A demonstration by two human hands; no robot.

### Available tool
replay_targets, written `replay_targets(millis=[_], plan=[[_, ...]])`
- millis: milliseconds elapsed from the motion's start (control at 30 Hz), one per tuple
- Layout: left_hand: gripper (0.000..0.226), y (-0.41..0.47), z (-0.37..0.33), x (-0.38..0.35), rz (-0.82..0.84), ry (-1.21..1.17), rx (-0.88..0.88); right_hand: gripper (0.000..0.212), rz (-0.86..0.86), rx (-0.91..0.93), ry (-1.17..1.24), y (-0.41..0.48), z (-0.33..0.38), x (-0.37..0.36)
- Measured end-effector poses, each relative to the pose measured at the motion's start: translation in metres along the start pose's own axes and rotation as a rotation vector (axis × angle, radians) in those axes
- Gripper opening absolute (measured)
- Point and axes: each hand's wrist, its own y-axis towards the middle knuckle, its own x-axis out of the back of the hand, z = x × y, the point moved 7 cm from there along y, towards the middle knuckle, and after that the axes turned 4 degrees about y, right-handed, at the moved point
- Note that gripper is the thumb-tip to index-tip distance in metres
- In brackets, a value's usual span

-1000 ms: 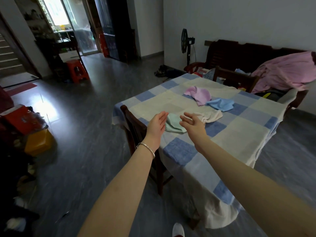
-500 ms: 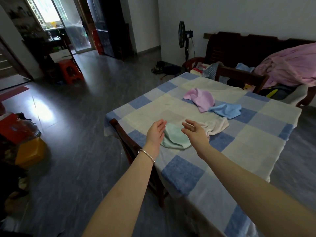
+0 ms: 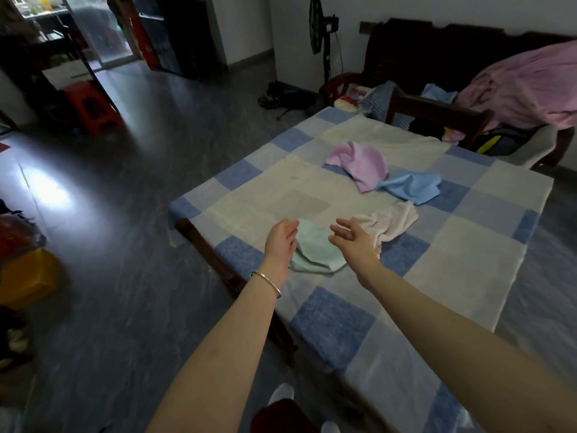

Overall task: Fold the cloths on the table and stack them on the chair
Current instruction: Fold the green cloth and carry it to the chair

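Left hand [image 3: 280, 242]: ours, open, palm inward, over the green cloth's left edge.
Right hand [image 3: 354, 240]: open, fingers spread, holding nothing.
Green cloth [image 3: 315, 251]: crumpled on the table [image 3: 480, 254], between our hands.
Cream cloth [image 3: 392, 223]: just beyond our right hand.

Single head cam, wide-angle, looking forward and down past both forearms at the table [image 3: 359, 195]; near corner close, room and floor [image 3: 125, 182] behind.
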Motion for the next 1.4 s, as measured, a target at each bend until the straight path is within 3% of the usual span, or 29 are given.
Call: replay_targets(millis=[600, 767, 833, 933, 1033, 1133, 1300, 1400], plan=[[0.039, 0.145, 0.0, 0.007, 0.13, 0.287, 0.173, 0.045, -0.316, -0.16, 0.069, 0.083, -0.043, -0.012], [0.018, 0.182, 0.003, 0.017, 0.128, 0.345, 0.235, 0.047, -0.387, -0.187, 0.121, 0.097, -0.054, -0.018], [0.024, 0.194, 0.005, 0.02, 0.122, 0.379, 0.233, 0.047, -0.411, -0.198, 0.127, 0.099, -0.059, -0.019], [0.02, 0.207, 0.005, 0.022, 0.135, 0.566, 0.222, 0.047, -0.439, -0.218, 0.118, 0.099, -0.064, -0.02], [0.017, 0.217, 0.009, 0.021, 0.236, 0.979, 0.189, 0.049, -0.474, -0.234, 0.111, 0.098, -0.07, -0.019], [0.04, 0.221, 0.011, 0.03, 0.26, 1.37, 0.158, 0.05, -0.507, -0.241, 0.1, 0.099, -0.073, -0.019], [0.072, 0.229, 0.02, 0.041, 0.308, 1.507, 0.133, 0.05, -0.535, -0.242, 0.109, 0.097, -0.077, -0.022], [0.077, 0.23, 0.026, 0.041, 0.387, 1.605, 0.117, 0.049, -0.551, -0.247, 0.123, 0.093, -0.079, -0.022]])
